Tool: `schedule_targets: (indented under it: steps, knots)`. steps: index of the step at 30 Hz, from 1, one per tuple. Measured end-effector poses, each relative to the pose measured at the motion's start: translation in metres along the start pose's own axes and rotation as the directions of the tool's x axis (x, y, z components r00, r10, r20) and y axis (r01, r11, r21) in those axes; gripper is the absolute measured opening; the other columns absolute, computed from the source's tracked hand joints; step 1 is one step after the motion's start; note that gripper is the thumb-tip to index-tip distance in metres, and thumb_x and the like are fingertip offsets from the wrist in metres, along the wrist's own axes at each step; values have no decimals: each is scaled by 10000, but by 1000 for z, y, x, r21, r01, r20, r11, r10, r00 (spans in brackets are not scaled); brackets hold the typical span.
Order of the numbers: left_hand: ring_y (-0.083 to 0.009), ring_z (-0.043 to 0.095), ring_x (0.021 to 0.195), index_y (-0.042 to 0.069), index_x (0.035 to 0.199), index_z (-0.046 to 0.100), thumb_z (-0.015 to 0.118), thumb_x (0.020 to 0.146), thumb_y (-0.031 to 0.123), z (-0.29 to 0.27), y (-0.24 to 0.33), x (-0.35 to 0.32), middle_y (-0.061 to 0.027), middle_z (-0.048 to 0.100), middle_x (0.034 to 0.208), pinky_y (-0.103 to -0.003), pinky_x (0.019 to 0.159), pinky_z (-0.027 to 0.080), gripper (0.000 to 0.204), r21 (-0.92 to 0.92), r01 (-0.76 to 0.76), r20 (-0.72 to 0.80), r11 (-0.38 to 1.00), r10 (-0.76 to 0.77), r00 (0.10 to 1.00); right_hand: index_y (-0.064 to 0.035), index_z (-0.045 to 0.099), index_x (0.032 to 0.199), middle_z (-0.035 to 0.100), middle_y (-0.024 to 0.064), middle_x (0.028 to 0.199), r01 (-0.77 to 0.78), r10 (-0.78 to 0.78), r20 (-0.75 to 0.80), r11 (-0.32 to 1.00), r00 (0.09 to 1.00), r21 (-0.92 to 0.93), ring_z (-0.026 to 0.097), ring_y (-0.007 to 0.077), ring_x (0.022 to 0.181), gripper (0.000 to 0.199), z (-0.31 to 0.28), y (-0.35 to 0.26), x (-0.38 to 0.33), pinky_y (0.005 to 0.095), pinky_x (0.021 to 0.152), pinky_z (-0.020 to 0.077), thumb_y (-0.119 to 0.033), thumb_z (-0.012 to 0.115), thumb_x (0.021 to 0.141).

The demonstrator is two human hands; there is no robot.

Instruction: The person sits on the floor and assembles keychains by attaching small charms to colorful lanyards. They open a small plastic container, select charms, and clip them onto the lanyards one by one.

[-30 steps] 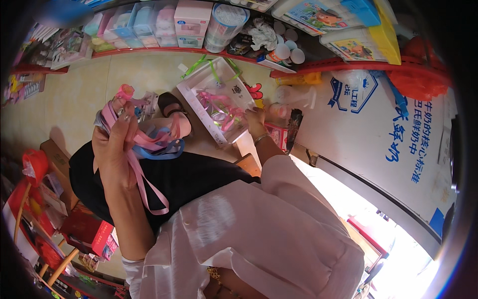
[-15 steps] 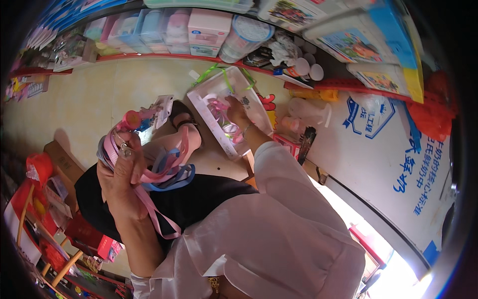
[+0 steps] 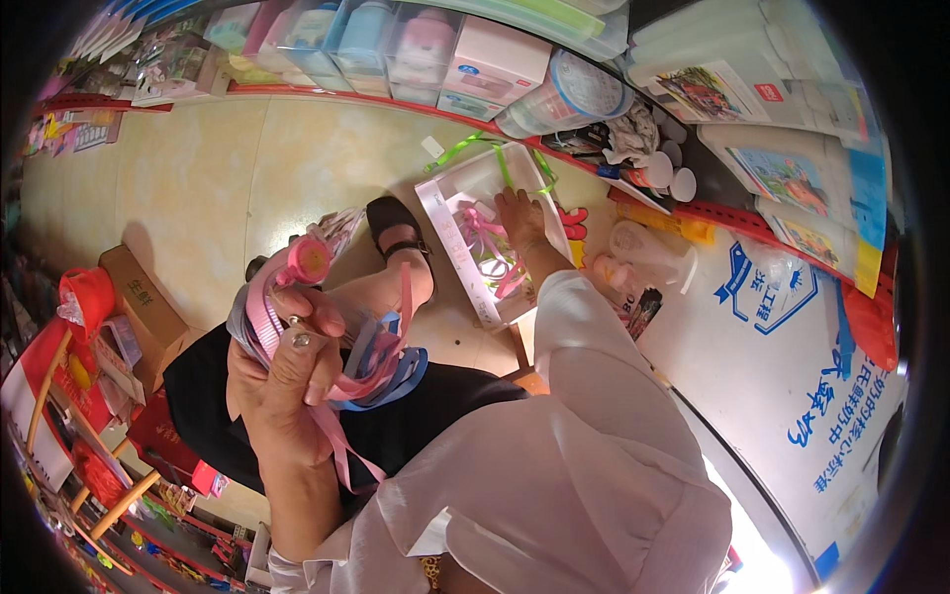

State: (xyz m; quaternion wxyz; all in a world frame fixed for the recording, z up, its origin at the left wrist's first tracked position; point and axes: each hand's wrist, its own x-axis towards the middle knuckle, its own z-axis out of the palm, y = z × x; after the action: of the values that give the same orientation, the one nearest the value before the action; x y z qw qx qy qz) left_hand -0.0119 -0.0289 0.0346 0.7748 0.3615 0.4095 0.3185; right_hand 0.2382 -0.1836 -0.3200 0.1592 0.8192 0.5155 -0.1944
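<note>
A bunch of pink, blue and grey ribbon lanyards (image 3: 381,366) hangs from my left hand (image 3: 292,366), whose fingers are wrapped round it. A round pink piece (image 3: 309,258) sticks up above those fingers. Farther off, my right hand (image 3: 522,220) reaches into a shallow white box (image 3: 457,259), its fingers spread against the pale inside. Beside that hand, a tangle of pink ribbon (image 3: 482,230) lies in the box, and my fingers seem to hold nothing. Bright green ribbon (image 3: 505,166) crosses the far end of the box.
Ahead, a red-edged shelf carries clear cases of bottles (image 3: 421,49), a pink-and-white box (image 3: 495,61) and a clear tub (image 3: 574,91). A white panel with blue print (image 3: 782,337) stands at the right. My sandalled foot (image 3: 398,230) is near the box; a cardboard carton (image 3: 143,297) stands left.
The view has shifted, so most things appear farther right. My right hand has moved off the pink ribbons, its fingers now spread. The carded item above my left hand now shows less.
</note>
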Motion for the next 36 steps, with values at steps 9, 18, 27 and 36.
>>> schedule_targets:
  steps: [9, 18, 27, 36]
  knots:
    - [-40, 345, 424, -24, 1046, 551, 670, 863, 96, 2, -1, -6, -169, 611, 793, -165, 399, 248, 249, -17, 28, 57, 999, -27, 998, -150, 591, 1008, 566, 26, 1131, -29, 22, -68, 995, 997, -96, 527, 222, 1073, 202, 17, 3, 3, 421, 857, 422, -176, 594, 808]
    - [-26, 334, 405, -49, 1069, 550, 670, 861, 75, -16, 3, -12, -146, 572, 797, -140, 365, 230, 271, -219, 77, 198, 973, -32, 980, -143, 610, 913, 651, 70, 910, 85, -56, -104, 949, 993, 305, 620, 271, 932, 156, -6, 33, -31, 444, 802, 424, -242, 645, 797]
    - [-22, 350, 445, -49, 1171, 547, 685, 831, 62, -27, 2, -18, -120, 592, 837, -130, 405, 256, 383, -87, 10, 153, 996, 4, 988, -47, 566, 963, 643, 176, 934, -224, 585, -321, 673, 745, 705, 606, 402, 785, 248, -85, 39, -91, 470, 703, 491, -278, 574, 875]
    - [-65, 464, 528, -101, 1284, 467, 689, 804, -6, 6, 9, -30, -36, 571, 758, -218, 710, 488, 538, 129, -3, 217, 992, -25, 976, -69, 600, 1071, 645, 29, 1002, 196, 378, 90, -651, 921, 733, 648, 182, 911, 169, -171, 12, -160, 326, 786, 552, -176, 576, 942]
